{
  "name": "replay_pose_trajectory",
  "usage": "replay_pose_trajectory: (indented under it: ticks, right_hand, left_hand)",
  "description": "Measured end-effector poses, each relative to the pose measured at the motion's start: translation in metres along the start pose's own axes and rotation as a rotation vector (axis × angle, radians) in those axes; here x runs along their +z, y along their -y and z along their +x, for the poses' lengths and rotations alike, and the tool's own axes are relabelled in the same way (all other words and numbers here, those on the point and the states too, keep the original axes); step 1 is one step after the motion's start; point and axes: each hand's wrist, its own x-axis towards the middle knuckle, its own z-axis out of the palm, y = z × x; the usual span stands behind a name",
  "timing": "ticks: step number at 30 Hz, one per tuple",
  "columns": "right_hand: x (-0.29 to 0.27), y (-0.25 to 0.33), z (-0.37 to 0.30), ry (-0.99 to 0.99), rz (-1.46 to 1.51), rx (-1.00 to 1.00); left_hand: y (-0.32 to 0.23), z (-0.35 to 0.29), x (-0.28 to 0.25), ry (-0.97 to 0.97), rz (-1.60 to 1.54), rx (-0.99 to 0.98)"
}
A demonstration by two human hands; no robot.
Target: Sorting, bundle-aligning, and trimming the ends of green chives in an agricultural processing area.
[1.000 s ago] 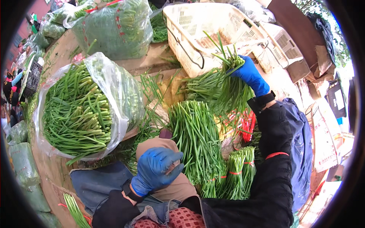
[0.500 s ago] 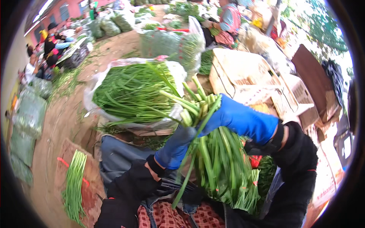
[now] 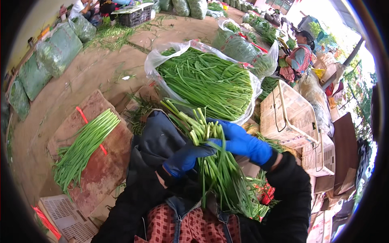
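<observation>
In front of my lap I hold a bunch of garlic chives point(image 3: 221, 178), its pale cut ends up and its green leaves hanging down toward me. My right hand point(image 3: 245, 142), in a blue glove, is wrapped around the stalks near the cut ends. From the left, my gloved left hand point(image 3: 184, 159) grips the same bunch, thumb pressed against the stalks. A few stalks stick out to the upper left. Just beyond my hands stands a white plastic bag point(image 3: 256, 87) filled with loose chives point(image 3: 206, 81).
At my left, a smaller bundle of chives point(image 3: 87, 148) lies across a red strip point(image 3: 82, 114) on a stained board point(image 3: 109, 170). Pale plastic crates point(image 3: 289, 115) stand at the right. Filled green bags point(image 3: 58, 50) line the left wall. A person point(image 3: 302, 56) sits at the far right.
My view has swung left and down, so the board and bag show more fully. Both hands still hold the bunch; the right hand's fingers have shifted round the stalks, and the leaves hang closer together.
</observation>
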Motion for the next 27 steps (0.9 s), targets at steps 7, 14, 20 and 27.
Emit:
replay_pose_trajectory:
  ticks: [7, 14, 20, 27]
  right_hand:
    - [-0.051, 0.018, 0.022, -0.026, 0.311, 0.093]
    - [-0.018, 0.069, 0.092, 0.106, 0.035, 0.193]
    - [-0.001, 0.049, 0.091, 0.119, -0.371, -0.013]
    - [0.004, 0.032, 0.106, 0.079, -0.049, 0.054]
  left_hand:
    - [0.009, 0.003, -0.009, -0.050, -0.110, -0.048]
    - [-0.010, -0.012, -0.011, -0.046, -0.174, -0.112]
    - [-0.016, -0.007, -0.003, -0.003, -0.027, -0.042]
    - [-0.009, -0.026, -0.020, 0.025, 0.010, 0.108]
